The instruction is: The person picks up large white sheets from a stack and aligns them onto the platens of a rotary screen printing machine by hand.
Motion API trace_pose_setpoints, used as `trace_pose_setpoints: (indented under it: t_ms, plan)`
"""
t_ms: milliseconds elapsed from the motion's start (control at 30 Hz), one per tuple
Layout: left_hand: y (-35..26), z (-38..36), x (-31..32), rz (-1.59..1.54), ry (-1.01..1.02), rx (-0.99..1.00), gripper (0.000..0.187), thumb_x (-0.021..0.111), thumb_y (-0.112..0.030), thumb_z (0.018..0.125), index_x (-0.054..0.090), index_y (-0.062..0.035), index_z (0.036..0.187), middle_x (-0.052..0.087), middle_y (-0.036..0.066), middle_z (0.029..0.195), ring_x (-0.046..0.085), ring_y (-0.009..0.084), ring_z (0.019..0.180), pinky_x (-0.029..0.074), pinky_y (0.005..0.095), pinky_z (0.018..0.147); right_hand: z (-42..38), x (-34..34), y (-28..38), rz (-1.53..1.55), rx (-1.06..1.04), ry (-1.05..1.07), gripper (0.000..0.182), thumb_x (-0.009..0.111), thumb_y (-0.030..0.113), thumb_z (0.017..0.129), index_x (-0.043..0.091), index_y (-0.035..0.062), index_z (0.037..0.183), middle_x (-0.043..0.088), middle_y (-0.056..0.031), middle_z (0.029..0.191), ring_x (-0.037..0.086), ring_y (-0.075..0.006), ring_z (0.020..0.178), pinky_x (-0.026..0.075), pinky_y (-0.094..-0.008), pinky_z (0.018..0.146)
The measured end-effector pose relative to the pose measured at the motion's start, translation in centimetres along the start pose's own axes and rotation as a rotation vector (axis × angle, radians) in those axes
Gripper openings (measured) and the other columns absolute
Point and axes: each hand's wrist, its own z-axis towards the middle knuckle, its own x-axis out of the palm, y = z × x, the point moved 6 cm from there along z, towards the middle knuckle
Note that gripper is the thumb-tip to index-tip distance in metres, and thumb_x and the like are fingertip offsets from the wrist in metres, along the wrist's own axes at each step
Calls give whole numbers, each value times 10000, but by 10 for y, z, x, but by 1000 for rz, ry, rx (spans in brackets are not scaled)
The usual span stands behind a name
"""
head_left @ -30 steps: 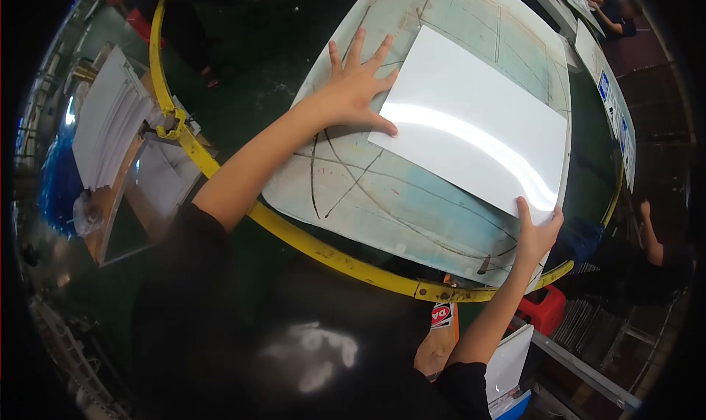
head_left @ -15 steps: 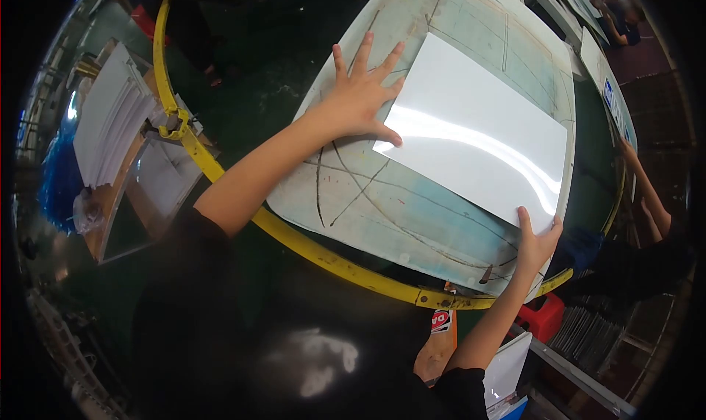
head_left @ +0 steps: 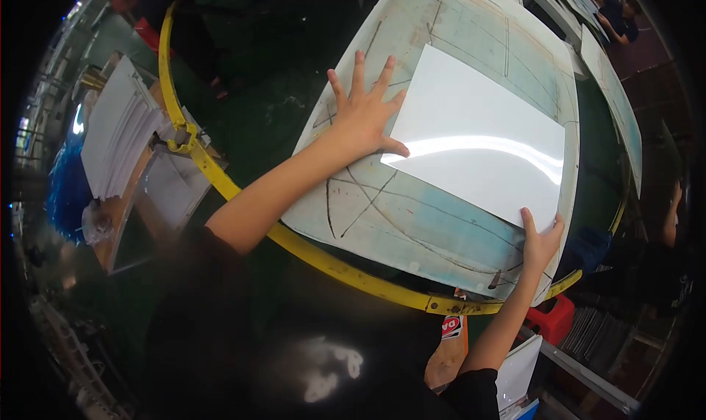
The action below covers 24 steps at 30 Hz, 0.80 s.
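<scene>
A glossy white sheet [head_left: 478, 118] lies flat on a worn, pale green board [head_left: 412, 207] with dark scribbled lines, and a bright band of light reflects across it. My left hand [head_left: 365, 122] is at the sheet's left edge, fingers spread over the board and thumb on the sheet's near-left corner. At the near-right corner is my right hand [head_left: 540, 240], its thumb and fingers apart around the corner. The undersides of both hands are hidden.
A yellow curved rail [head_left: 353, 276] runs around the board's near side. Stacked white sheets [head_left: 121, 133] stand at left. A red stool [head_left: 553, 318] is at lower right. Another board [head_left: 612, 111] stands at right, near a co-worker's arm [head_left: 672, 214]; another person [head_left: 619, 17] is farther back.
The view has shifted slightly; both my hands keep about the same places on the sheet. At right, the co-worker's hand and a blue-marked piece have left the other board.
</scene>
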Motion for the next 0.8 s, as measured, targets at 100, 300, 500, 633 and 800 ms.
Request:
trace_pose_setpoints:
  t_ms: [100, 300, 500, 633, 800]
  plan:
    - [0, 0, -2, -3, 13, -7, 918, 733, -654, 518, 549, -181, 1283, 38, 146, 1537, -156, 529, 1332, -62, 804, 889, -2, -2, 3, -23, 0, -9, 817, 812, 403, 661, 462, -93, 1207, 552, -238, 1152, 537, -309, 1086, 403, -358, 944]
    - [-5, 2, -6, 68, 51, -14, 877, 731, -655, 529, 557, -236, 1279, 63, 140, 1537, -150, 504, 1346, -79, 789, 906, -2, -6, 11, -11, 36, 22, 845, 813, 401, 643, 445, -94, 1221, 541, -253, 1171, 527, -340, 1103, 392, -377, 957]
    - [-13, 7, -12, 186, 119, -23, 863, 733, -647, 535, 560, -236, 1275, 98, 138, 1533, -130, 483, 1360, -96, 771, 928, -4, -5, 9, 8, 73, 44, 834, 815, 402, 630, 457, -84, 1206, 556, -251, 1145, 535, -341, 1093, 396, -380, 950]
    - [-18, 8, -15, 226, 123, -35, 868, 707, -648, 551, 549, -212, 1284, 126, 100, 1531, -74, 455, 1372, -13, 780, 940, -3, 0, 1, -20, 35, 33, 830, 825, 419, 626, 479, -101, 1172, 583, -246, 1095, 576, -340, 1015, 439, -373, 895]
    - [-25, 12, -13, 327, 188, -40, 856, 726, -625, 547, 555, -200, 1270, 165, 91, 1521, -37, 428, 1383, -24, 766, 955, -11, 2, 5, -378, -72, -150, 714, 748, 539, 655, 580, 34, 1130, 567, -175, 1120, 507, -309, 1064, 321, -464, 987]
